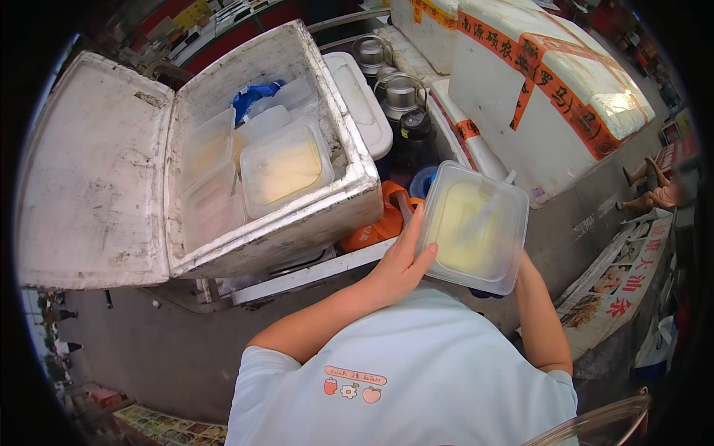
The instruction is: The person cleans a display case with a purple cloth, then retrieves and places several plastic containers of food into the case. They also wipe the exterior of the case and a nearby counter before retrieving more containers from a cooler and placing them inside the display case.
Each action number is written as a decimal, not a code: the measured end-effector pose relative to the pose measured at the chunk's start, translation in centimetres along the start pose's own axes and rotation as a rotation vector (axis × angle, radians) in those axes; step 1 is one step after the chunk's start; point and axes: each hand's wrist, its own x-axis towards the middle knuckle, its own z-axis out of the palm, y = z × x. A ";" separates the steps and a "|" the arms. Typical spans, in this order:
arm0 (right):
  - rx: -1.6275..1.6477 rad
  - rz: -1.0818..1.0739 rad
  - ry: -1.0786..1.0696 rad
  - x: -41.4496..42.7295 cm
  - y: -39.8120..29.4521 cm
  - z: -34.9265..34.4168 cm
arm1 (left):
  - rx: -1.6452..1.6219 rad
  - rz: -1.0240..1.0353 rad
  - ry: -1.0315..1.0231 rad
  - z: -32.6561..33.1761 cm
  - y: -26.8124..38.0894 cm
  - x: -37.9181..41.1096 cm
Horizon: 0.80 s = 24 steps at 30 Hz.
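In front of my chest is a translucent plastic food container (474, 228) with pale yellow contents. What looks like a clear spoon (479, 220) shows through its lid, and its handle sticks out at the far rim. My left hand (399, 267) grips the container's left side, thumb over the near-left edge. At the right side, my right hand (521, 265) holds it from below, its fingers mostly hidden. To the left stands an open foam box (268, 245), holding several translucent containers, one with pale yellow contents (293, 173), and a blue bag (254, 97).
The box's hinged lid (95, 173) hangs open leftward. Metal kettles (401, 92), a dark bottle (418, 125) and an orange bag (385, 220) lie beyond the cart's white edge (318, 270). Large taped foam boxes (535, 106) stand at the right. A person (658, 189) sits far right.
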 end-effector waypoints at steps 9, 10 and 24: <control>0.080 0.023 -0.097 2.1 0.8 -0.9 | 0.269 -0.041 0.069 -0.8 2.4 -0.1; 0.132 0.010 -0.109 2.3 0.9 -0.4 | 0.410 0.043 0.067 -1.3 3.7 -0.5; 0.308 -0.035 -0.059 1.3 2.7 1.7 | 1.049 -0.520 -0.095 -36.1 4.5 13.7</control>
